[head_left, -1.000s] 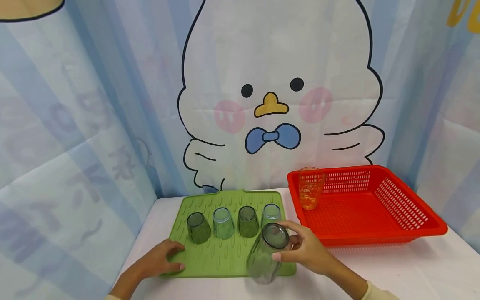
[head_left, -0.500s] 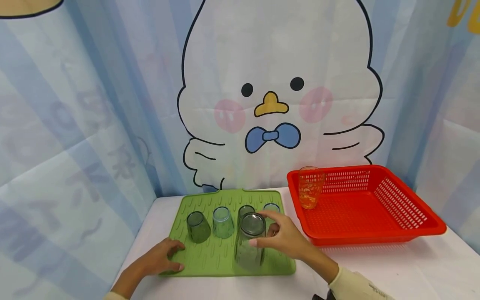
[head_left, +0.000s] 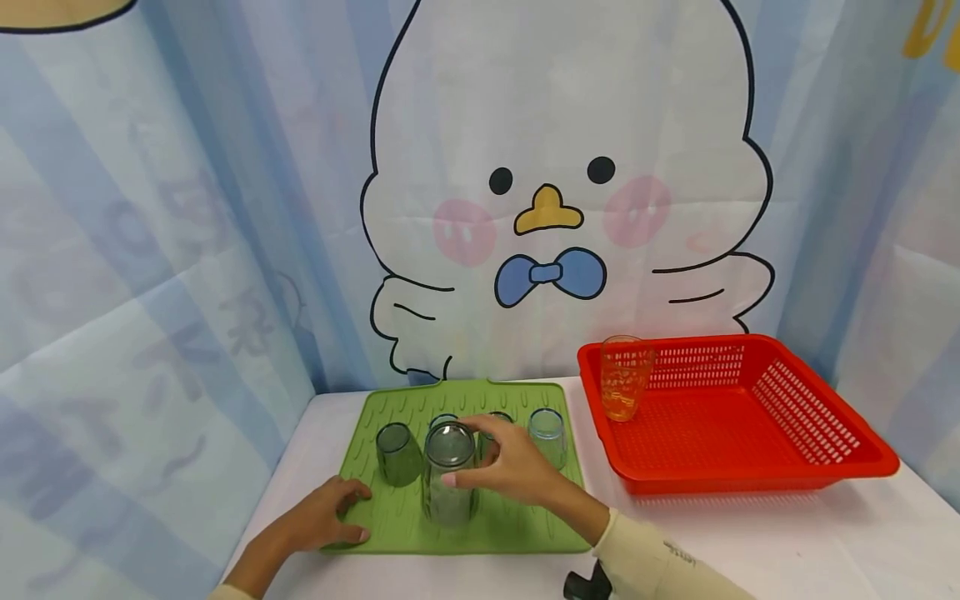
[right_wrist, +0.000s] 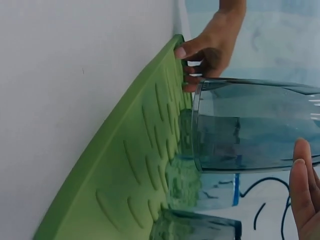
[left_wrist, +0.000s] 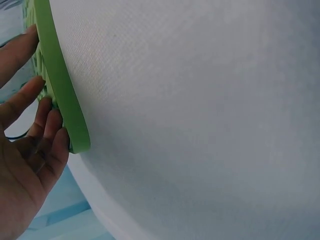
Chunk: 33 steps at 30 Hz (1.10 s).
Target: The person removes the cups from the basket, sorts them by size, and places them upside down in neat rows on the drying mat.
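Observation:
My right hand (head_left: 513,462) holds a tall clear greyish glass (head_left: 450,496) near its upper end, between thumb and fingers. The glass is upside down over the green drying mat (head_left: 382,525), its rim (right_wrist: 197,125) facing the mat in the right wrist view. Behind it a row of shorter upturned tumblers stands on the mat: a dark one (head_left: 399,457) at left, two partly hidden by the glass and hand, and a pale blue-rimmed one (head_left: 549,437) at right. My left hand (head_left: 322,517) rests at the mat's front left corner, fingertips touching its edge.
A red plastic basket (head_left: 720,433) stands to the right of the mat, with a patterned clear glass (head_left: 625,379) in its back left corner. A curtain (head_left: 555,333) with a cartoon bird hangs behind the white table (head_left: 750,533). A small black object (head_left: 588,583) shows under the right sleeve.
My right hand has carried the tall glass leftward, from the mat's right front to in front of the second tumbler from the left. The left hand stays at the mat corner.

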Motion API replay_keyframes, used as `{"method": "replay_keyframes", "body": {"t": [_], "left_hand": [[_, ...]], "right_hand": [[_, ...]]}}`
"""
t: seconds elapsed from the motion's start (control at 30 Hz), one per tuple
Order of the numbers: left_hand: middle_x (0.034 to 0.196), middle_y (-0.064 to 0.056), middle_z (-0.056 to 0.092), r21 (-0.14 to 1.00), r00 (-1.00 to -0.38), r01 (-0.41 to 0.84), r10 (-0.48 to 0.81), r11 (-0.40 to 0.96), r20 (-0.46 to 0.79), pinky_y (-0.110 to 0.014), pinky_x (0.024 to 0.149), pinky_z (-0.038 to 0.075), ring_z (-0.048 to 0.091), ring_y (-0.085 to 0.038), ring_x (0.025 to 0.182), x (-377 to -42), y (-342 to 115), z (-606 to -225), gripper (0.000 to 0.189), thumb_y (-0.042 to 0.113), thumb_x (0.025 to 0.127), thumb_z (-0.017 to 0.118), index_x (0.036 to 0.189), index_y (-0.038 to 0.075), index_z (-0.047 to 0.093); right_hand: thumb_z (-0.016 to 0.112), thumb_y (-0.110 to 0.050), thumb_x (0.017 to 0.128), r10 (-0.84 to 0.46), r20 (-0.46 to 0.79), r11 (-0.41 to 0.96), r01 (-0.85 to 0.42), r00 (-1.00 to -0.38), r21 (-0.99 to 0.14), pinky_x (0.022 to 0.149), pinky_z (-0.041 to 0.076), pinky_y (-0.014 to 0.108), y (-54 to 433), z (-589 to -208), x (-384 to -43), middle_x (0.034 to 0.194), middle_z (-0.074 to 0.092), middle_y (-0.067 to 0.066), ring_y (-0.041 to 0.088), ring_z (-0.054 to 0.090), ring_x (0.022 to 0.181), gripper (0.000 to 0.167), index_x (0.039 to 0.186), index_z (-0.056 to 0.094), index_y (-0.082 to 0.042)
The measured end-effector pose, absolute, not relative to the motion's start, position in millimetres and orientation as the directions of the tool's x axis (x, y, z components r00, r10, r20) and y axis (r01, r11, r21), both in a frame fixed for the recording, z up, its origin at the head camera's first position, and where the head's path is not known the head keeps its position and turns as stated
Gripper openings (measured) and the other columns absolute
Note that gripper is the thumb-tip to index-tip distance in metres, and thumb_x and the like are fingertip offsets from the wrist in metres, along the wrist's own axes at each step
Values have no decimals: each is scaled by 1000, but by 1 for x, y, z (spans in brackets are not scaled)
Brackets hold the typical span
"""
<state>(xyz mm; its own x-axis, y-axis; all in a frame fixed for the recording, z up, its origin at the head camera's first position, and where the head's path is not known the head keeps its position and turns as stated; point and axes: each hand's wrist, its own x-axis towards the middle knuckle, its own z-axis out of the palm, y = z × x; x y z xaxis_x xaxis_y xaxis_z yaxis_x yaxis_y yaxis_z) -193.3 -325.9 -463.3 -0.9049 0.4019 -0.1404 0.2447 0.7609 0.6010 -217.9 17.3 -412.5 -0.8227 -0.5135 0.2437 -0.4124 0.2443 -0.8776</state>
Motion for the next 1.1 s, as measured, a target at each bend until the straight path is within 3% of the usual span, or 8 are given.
{"method": "replay_keyframes", "body": {"t": [0.27,0.47,1.1], "left_hand": [[104,-9,54,597,-908,251,399,762,-127,-38,79,47,51,-22,95,-195,-324,-462,50,28,81,85,120,5,62],[103,-8,55,590,-909,267,403,762,-109,-34,77,46,50,-20,94,-194,-325,-463,52,28,80,85,120,5,63],[106,-10,56,611,-904,269,414,744,-106,-33,78,47,52,-21,95,-195,-327,-467,51,27,80,85,120,4,62]], "right_hand": [[86,-44,77,-527,188,294,-385,-829,-875,61,55,29,-1,-420,-223,131,61,3,15,66,66,79,145,53,-19],[87,-44,76,-528,192,298,-392,-827,-870,59,54,28,-13,-428,-223,123,67,2,10,65,64,74,141,57,-23],[78,-51,84,-544,93,387,-348,-834,-854,65,52,29,-25,-437,-225,137,58,8,10,62,64,80,150,45,-22]]}}
